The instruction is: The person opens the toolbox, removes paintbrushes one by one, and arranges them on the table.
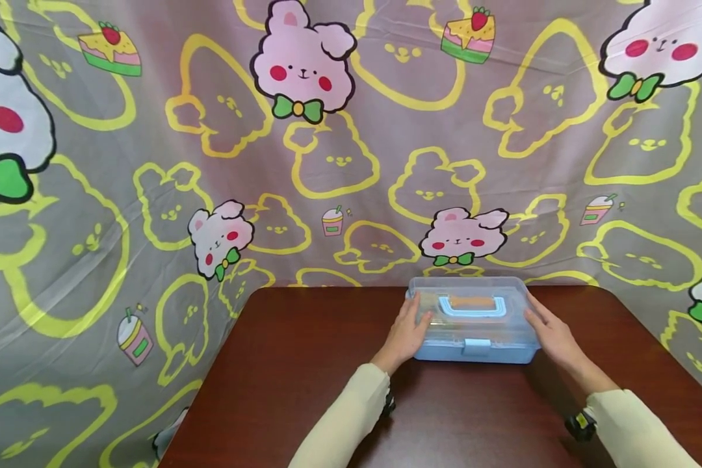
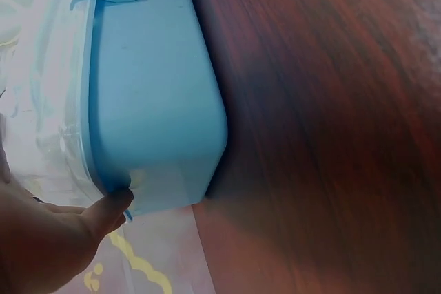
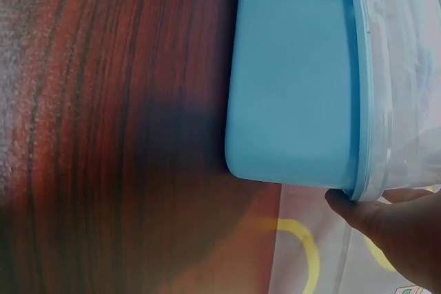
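A plastic storage box with a light blue base and a see-through lid stands on the table. Its blue carrying handle lies on top, and a blue latch closes over the front. My left hand grips the left end, thumb over the lid's edge. At the opposite end my right hand holds it the same way. In both wrist views, a fingertip of the left hand and one of the right touch beneath the rim. What lies inside is too blurred to tell.
The dark brown wooden table has rounded back corners. Behind it and along both sides hangs a grey-pink patterned cloth. A black strap device sits at the right wrist.
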Available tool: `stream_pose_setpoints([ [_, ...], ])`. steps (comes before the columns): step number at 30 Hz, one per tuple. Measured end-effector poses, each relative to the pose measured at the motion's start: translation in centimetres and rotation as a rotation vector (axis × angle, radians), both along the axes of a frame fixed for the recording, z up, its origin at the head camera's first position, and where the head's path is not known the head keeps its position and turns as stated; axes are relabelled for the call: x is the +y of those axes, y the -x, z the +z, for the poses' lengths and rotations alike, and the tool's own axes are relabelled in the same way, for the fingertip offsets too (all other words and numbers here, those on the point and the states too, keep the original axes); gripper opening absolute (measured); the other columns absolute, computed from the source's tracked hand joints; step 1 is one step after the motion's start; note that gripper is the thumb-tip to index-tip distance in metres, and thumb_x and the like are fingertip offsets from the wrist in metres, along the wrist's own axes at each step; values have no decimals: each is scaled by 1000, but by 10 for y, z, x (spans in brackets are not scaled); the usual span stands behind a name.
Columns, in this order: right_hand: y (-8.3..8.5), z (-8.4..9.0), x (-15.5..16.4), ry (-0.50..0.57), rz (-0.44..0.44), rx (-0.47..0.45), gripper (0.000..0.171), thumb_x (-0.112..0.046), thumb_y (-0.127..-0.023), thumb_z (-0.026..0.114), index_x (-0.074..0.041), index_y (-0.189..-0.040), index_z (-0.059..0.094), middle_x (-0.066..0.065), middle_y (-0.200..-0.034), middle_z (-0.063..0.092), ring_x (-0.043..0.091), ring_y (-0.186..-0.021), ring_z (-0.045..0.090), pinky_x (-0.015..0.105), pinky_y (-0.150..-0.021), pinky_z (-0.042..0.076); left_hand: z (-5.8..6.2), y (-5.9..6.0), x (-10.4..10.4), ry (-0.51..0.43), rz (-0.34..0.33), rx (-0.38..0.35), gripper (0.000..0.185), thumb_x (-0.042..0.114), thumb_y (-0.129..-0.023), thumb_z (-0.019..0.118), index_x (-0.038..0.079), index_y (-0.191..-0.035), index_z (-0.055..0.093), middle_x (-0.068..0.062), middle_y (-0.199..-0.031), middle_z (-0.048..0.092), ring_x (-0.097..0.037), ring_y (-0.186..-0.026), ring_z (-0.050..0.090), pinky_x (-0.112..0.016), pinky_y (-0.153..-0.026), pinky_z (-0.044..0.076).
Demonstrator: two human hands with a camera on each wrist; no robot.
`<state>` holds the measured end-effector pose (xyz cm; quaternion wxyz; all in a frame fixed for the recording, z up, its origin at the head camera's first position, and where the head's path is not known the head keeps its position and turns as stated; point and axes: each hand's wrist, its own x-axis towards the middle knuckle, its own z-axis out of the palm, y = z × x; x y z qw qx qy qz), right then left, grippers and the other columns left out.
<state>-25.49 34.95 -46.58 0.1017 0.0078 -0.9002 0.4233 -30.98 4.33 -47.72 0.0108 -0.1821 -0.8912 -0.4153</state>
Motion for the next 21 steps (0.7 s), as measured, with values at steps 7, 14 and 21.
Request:
stream_pose_setpoints([
  [7, -6, 1, -8, -41, 4, 12, 60, -39, -103, 31, -6, -151, 17, 37, -143, 23, 56, -127, 24, 67, -95, 24, 1, -3, -6, 38, -9, 13, 61, 52, -100, 31, 25, -153, 17, -10, -155, 20, -33, -135, 29, -55, -103, 28],
  [14, -8, 1, -13, -41, 15, 20, 59, -38, -104, 30, -4, -151, 16, 36, -144, 22, 56, -128, 23, 68, -95, 23, 1, -8, -12, 45, -11, 42, 61, 50, -100, 31, 22, -153, 20, -12, -154, 22, -34, -134, 31, -54, -102, 30],
  [21, -11, 0, -18, -65, 28, 51, 59, -36, -104, 31, 0, -149, 19, 36, -143, 25, 55, -127, 25, 66, -95, 25, -2, -12, -20, 30, -11, 41, 60, 50, -100, 32, 23, -153, 19, -12, -155, 20, -33, -136, 27, -52, -104, 28],
])
